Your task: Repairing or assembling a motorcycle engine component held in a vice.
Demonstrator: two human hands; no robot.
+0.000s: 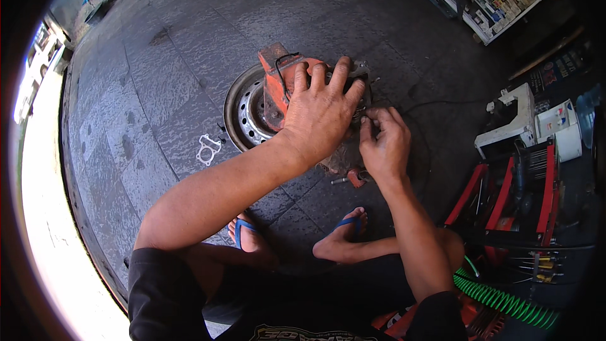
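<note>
An orange bench vise (pixel 273 82) stands on a steel wheel rim (pixel 235 120) in front of me. My left hand (pixel 319 110) lies back up over the vise's right side. Its fingers are spread and curl over a grey metal part (pixel 361 69), mostly hidden beneath; the thumb is out of sight. Close by on the right, my right hand (pixel 386 142) has thumb and forefinger pinched together at the part's near side. What it pinches is too small to make out. A thin black cord (pixel 282 76) hangs over the vise.
A pale metal gasket (pixel 208 149) lies on the dark tiled floor, left of the rim. At right stand a red tool box (pixel 499 192) with trays of tools, a white container (pixel 558 127) and a green coiled hose (pixel 505 300). My feet in blue sandals (pixel 243 230) are below.
</note>
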